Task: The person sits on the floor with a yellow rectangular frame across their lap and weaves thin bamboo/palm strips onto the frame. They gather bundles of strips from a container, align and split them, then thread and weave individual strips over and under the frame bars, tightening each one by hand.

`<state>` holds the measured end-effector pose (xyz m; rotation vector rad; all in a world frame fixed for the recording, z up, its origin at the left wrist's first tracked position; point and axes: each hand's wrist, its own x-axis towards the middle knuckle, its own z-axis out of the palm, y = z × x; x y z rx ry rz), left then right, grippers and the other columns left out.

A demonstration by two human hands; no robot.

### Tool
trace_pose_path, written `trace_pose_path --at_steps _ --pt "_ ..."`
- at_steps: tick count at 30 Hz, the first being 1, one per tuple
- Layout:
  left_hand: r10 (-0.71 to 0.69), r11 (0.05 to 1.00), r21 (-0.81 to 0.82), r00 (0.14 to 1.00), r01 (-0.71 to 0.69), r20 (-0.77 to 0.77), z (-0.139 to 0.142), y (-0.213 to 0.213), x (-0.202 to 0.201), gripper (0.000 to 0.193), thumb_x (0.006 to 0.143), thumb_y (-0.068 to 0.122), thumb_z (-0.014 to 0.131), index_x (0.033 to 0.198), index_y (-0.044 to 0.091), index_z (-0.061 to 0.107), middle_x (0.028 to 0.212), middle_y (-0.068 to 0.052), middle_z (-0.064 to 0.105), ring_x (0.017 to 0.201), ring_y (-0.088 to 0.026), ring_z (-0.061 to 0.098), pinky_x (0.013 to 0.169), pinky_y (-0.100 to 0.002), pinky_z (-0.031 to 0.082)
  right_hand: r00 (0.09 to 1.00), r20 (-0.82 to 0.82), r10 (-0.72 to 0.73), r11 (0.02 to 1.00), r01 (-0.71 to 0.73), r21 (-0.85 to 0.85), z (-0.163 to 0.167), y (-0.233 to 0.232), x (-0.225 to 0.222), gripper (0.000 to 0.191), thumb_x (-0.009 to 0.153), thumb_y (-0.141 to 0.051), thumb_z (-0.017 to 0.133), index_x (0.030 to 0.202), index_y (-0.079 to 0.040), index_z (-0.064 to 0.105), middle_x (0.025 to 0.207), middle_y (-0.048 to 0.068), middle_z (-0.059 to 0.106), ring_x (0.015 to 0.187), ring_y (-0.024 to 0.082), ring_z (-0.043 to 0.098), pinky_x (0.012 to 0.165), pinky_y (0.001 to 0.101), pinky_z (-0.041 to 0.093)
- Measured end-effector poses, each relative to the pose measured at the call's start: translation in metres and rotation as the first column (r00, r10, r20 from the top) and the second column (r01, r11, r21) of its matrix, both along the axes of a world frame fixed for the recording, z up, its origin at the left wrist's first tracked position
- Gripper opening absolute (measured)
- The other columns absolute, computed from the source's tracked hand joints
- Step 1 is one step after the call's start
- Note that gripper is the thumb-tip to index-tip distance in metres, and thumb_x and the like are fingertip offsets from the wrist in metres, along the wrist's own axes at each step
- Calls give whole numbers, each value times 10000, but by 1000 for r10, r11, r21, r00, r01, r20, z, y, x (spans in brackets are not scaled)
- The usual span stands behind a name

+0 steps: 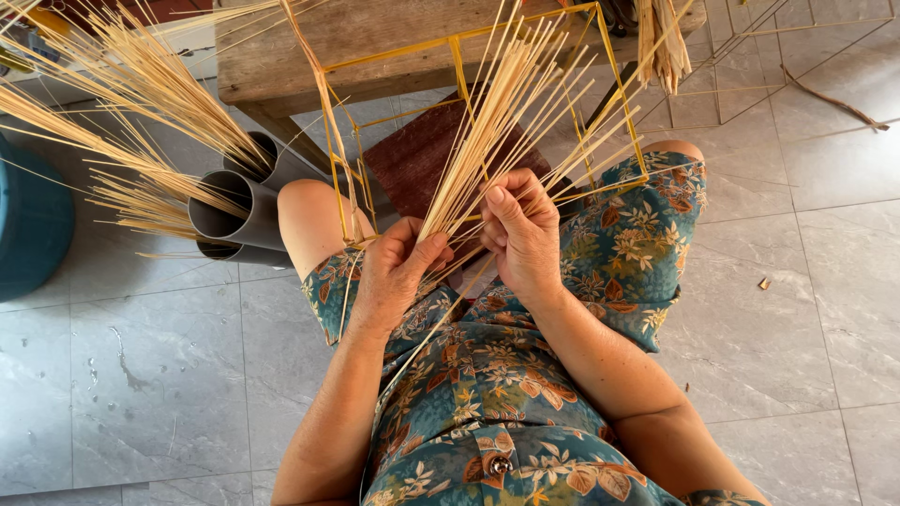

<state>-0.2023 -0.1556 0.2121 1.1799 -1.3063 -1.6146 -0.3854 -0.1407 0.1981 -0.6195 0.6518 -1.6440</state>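
I sit with a yellow wire frame [614,84] resting against my knees. A fan of thin pale bamboo sticks [492,122] rises from my lap through the frame. My left hand [394,272] grips the sticks at their lower ends, thumb pressed over them. Just to its right, my right hand [520,234] pinches some of the same sticks. A dark red woven mat [422,155] lies on the floor behind the frame.
Three grey plastic pipes [230,211] at the left hold more bamboo sticks [141,84]. A wooden bench [366,37] stands ahead. A blue tub [33,220] is at the far left. Bare wire frames [750,56] stand at the top right on the grey tiled floor.
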Motion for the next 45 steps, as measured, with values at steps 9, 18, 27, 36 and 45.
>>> trace_pose_path --at_steps 9,18,27,36,45 --pt "12 1000 17 997 -11 -74 -3 0 0 212 990 224 686 1015 14 693 859 -13 700 803 -73 673 771 -240 591 997 71 2 1000 -3 15 -1 -1 0 116 1077 -190 651 1041 -115 570 850 -5 596 617 38 444 524 200 352" --pt "2 1000 -4 1000 -2 6 -5 2 0 214 980 237 701 995 23 697 834 -20 722 775 -62 666 724 -220 559 1000 16 -23 1000 23 0 8 2 4 78 1099 -181 544 1152 -131 517 896 11 604 643 44 439 561 200 375" --pt "12 1000 -6 1000 -12 -16 -3 2 -1 215 981 250 701 984 35 697 825 -19 721 780 -72 681 726 -227 580 1000 6 -29 999 29 -46 -1 2 4 157 1112 -288 569 1160 -152 507 882 -15 591 626 30 424 555 184 369" --pt "3 999 -36 999 -1 54 1 3 -3 232 970 266 711 958 35 688 818 -31 739 774 -79 699 718 -236 590 996 -22 -89 996 88 -21 -5 -2 5 191 1058 -272 677 1122 -156 539 782 -57 525 594 2 399 494 170 342" --pt "13 1000 11 1000 -13 -6 0 1 -4 227 973 251 707 970 26 679 819 -26 726 769 -65 692 727 -233 605 997 20 -72 997 72 9 0 -2 5 168 1030 -233 691 1069 -134 561 768 -56 535 579 -3 406 489 165 349"
